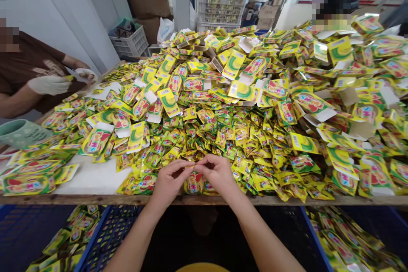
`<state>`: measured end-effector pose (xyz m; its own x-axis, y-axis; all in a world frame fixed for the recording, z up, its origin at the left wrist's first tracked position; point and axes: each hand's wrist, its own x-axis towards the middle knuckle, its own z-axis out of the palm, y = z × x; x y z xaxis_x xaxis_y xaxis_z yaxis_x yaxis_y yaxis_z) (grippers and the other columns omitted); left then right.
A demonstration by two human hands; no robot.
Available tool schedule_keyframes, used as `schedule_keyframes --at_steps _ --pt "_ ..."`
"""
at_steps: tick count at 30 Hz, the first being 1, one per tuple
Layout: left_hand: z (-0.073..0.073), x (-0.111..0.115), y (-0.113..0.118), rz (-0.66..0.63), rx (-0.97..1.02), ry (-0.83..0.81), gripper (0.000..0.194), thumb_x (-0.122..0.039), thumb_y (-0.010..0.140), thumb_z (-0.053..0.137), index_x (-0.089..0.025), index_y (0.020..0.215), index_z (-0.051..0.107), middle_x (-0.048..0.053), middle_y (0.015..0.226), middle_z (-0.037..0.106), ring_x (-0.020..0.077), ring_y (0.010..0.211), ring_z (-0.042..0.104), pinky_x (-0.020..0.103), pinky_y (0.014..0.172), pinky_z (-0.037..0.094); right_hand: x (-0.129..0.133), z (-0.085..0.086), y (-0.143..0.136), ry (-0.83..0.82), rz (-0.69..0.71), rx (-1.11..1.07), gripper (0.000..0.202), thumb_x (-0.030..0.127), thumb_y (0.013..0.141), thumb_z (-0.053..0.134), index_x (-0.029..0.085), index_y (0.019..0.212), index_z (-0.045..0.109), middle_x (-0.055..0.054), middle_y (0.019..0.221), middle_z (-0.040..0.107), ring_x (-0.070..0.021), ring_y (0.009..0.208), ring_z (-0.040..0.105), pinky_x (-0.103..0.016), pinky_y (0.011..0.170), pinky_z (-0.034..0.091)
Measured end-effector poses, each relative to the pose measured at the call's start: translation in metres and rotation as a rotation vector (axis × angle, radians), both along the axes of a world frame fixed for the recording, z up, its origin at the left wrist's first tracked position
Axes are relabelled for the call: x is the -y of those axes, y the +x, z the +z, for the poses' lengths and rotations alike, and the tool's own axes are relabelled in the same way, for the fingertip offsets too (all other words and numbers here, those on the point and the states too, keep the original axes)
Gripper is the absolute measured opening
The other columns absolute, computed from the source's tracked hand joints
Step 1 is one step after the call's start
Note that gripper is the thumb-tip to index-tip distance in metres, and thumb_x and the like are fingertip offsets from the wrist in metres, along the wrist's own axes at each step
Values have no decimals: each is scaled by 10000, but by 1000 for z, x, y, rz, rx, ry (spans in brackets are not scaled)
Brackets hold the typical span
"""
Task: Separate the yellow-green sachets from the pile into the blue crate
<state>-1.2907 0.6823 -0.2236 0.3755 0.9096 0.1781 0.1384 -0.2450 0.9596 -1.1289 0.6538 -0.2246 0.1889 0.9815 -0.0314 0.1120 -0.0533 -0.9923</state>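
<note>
My left hand [171, 179] and my right hand [219, 174] meet near the table's front edge, fingertips pinched together. A thin yellow edge shows between them, seemingly a small yellow packet [191, 166], mostly hidden by the fingers. Just below sits a yellow and green packet [193, 183] with a red fruit print; whether it is joined to what I pinch I cannot tell. Beyond my hands spreads a heap of small shiny sachets [236, 131]. Flat and partly opened printed cartons [168, 102] lie over it, some with flaps showing white.
Blue crates [103, 229] with packets stand under the wooden table edge [95, 199]. A green mug [24, 132] is at left. A co-worker's gloved hand [51, 85] holds something yellow. Another person's head shows at back right. White crates [219, 4] are stacked behind.
</note>
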Motion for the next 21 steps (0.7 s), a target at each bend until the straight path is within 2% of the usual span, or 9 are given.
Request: schedule_keyframes --at_steps 4,6,8,11,14,16,18,19,21 --pt "0 -2 0 10 28 -109 164 -280 828 648 -204 952 725 40 941 710 163 873 643 250 794 497 -5 4 -2 11 -5 16 98 274 700 698 189 652 691 20 526 588 -116 491 509 -235 485 420" --pt "2 -1 -1 29 35 -104 163 -278 834 644 -199 950 727 45 936 712 166 869 646 257 792 502 -4 5 -2 59 10 51 112 286 723 701 187 670 694 4 576 616 -122 520 530 -237 496 431" --pt "3 1 -3 43 19 -31 153 -266 843 636 -197 936 735 51 914 711 168 861 646 265 793 503 1 4 -3 151 44 111 109 293 741 713 186 725 704 -22 677 655 -138 596 571 -246 537 458" --pt "0 5 -6 11 -13 117 152 -244 851 634 -209 955 739 59 937 709 173 891 647 281 820 505 17 -2 -3 319 71 199 81 248 812 665 197 854 711 -53 843 674 -166 788 622 -273 684 505" --pt "-11 11 -4 -65 -44 226 202 -212 833 659 -237 1025 719 55 1015 705 174 948 647 296 870 507 35 -10 -1 423 22 289 166 186 886 560 210 966 704 -77 962 649 -165 900 621 -294 784 510" --pt "-18 14 -3 -93 -51 275 245 -178 835 653 -244 1067 697 45 1016 707 161 942 651 283 861 513 38 -11 6 432 57 327 181 195 893 552 217 986 706 -82 1000 642 -166 912 622 -295 785 514" --pt "-19 17 -7 -66 -59 321 258 -148 840 642 -244 1076 683 31 993 709 146 924 652 264 849 513 26 -6 18 403 58 346 145 237 880 580 211 905 721 -73 946 660 -175 875 630 -304 767 518" --pt "-15 19 -12 -9 -66 338 270 -135 842 637 -245 1087 673 28 1004 705 140 932 648 261 859 508 13 -1 25 377 -1 357 137 253 871 594 203 875 722 -71 911 666 -180 844 632 -312 753 519" --pt "-2 23 -31 179 -86 361 297 -116 846 628 -245 1113 654 27 1052 689 134 972 632 262 903 484 -23 13 41 293 -223 378 141 285 845 626 180 805 711 -65 802 669 -190 751 623 -335 708 517"
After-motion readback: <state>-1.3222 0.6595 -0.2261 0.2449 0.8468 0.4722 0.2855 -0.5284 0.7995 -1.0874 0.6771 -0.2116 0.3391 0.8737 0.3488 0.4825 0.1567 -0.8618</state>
